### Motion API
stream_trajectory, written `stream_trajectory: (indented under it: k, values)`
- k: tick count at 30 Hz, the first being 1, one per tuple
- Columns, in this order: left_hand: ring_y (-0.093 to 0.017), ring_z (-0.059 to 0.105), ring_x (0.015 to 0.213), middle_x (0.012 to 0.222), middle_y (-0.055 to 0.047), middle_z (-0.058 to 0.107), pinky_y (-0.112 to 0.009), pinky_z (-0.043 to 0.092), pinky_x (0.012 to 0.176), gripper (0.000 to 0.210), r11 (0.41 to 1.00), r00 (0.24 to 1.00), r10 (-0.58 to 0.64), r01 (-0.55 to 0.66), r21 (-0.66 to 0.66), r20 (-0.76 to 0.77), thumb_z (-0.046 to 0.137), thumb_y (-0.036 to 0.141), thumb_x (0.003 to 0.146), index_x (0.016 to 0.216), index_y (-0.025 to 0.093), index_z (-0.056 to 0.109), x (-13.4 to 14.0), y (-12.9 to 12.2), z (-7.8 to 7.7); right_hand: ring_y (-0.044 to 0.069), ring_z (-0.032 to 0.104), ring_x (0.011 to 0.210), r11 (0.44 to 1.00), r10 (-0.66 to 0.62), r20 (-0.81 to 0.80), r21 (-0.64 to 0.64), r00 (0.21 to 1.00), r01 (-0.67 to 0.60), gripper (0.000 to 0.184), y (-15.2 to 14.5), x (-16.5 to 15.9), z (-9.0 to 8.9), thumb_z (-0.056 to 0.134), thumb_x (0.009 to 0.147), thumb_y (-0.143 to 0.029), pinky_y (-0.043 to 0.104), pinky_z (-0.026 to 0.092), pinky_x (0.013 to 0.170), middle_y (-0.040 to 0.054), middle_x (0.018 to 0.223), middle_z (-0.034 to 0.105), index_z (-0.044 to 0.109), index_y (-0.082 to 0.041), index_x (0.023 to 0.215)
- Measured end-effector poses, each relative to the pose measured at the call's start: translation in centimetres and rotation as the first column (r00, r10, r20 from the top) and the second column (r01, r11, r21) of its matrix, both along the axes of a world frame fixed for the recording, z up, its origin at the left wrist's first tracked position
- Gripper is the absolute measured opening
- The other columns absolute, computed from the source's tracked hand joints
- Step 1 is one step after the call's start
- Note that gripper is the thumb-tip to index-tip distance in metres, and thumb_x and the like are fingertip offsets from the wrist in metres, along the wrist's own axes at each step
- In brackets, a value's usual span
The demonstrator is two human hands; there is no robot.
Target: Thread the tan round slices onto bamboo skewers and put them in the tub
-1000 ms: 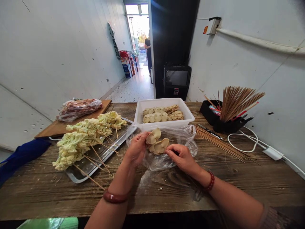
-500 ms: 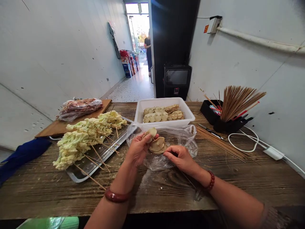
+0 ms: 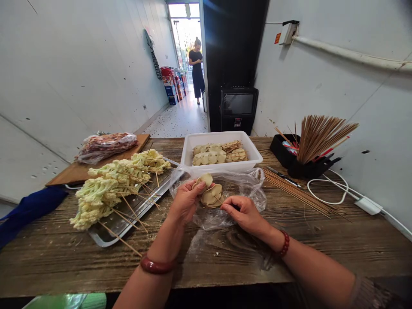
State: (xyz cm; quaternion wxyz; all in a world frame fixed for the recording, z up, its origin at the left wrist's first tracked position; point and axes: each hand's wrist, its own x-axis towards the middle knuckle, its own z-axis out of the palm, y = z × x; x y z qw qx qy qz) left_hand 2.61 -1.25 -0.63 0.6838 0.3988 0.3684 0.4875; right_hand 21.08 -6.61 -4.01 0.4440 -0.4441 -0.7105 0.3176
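Note:
My left hand (image 3: 186, 199) is closed, pinching pale, round, thin slices (image 3: 205, 179) between thumb and fingers. My right hand (image 3: 243, 213) is closed on a thin wooden skewer (image 3: 219, 198), which runs through more of these slices (image 3: 211, 196) between my hands. Under both hands lies a crumpled clear plastic bag (image 3: 254, 193). Just behind it, a white plastic tub (image 3: 254, 154) holds several finished skewers of the same slices (image 3: 209, 158). What the slices are made of I cannot tell.
Skewered cauliflower (image 3: 109, 184) lies on a metal tray (image 3: 111, 238) at left, its sticks jutting rightward. Behind are a cutting board (image 3: 69, 171) and a bagged bundle (image 3: 106, 143). Loose skewers (image 3: 292, 193), a black holder (image 3: 302, 167) and a white cable (image 3: 328, 201) lie right. A person (image 3: 197, 71) stands in the doorway.
The person in the doorway has come further into view, to the left. My hands, the slices and the skewer are almost where they were.

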Motion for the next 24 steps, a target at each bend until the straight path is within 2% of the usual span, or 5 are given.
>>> stream_trajectory:
  k: [4,16,19,22,24]
  values:
    - [-0.017,0.064,0.065,0.076,-0.008,0.074,-0.028,0.051,0.065,0.03,1.0,0.999,-0.026,0.026,0.007,-0.021,0.085,0.035,0.063,0.082,0.013,0.077,0.18,-0.07,0.05,0.013,0.058,0.061,0.999,-0.032,0.008,0.013,0.999,0.031,0.02,0.0,0.01,-0.04,0.057,0.088,-0.022,0.023,0.041,0.06,0.0015,0.065,0.066,0.066,-0.015,0.071]
    - [-0.014,0.061,0.061,0.071,-0.008,0.072,-0.024,0.05,0.06,0.031,0.997,0.997,-0.078,0.078,-0.002,-0.027,0.086,0.033,0.063,0.08,0.009,0.075,0.08,0.14,-0.49,0.015,0.058,0.062,0.999,0.015,-0.004,-0.045,1.0,-0.015,0.023,0.23,0.44,0.35,0.055,0.088,-0.024,0.024,0.041,0.061,0.0036,0.066,0.067,0.068,-0.013,0.072]
    - [-0.016,0.064,0.062,0.074,-0.008,0.073,-0.026,0.051,0.06,0.029,0.997,0.997,-0.076,0.076,-0.018,0.014,0.083,0.033,0.067,0.084,0.01,0.075,0.03,0.24,-0.49,0.014,0.057,0.062,0.998,0.027,-0.014,-0.056,1.0,-0.027,0.023,0.39,0.62,0.5,0.055,0.088,-0.025,0.024,0.041,0.06,0.0035,0.067,0.066,0.068,-0.013,0.072]
    - [-0.018,0.067,0.068,0.082,-0.009,0.075,-0.027,0.053,0.062,0.029,0.999,0.994,-0.02,0.025,-0.044,0.105,0.078,0.037,0.074,0.089,0.012,0.073,0.03,0.34,-0.51,0.013,0.055,0.061,0.999,-0.005,-0.042,-0.047,0.999,0.003,0.024,0.44,0.51,0.38,0.055,0.088,-0.026,0.023,0.04,0.059,0.002,0.065,0.064,0.068,-0.014,0.072]
    - [-0.02,0.069,0.074,0.089,-0.01,0.075,-0.03,0.055,0.066,0.032,0.997,0.988,-0.025,0.035,-0.07,0.149,0.074,0.04,0.077,0.095,0.014,0.072,0.11,0.3,-0.6,0.012,0.053,0.06,0.998,-0.035,-0.075,-0.06,0.997,0.031,0.024,0.42,0.32,0.25,0.054,0.089,-0.027,0.023,0.039,0.058,0.0013,0.064,0.063,0.069,-0.014,0.075]
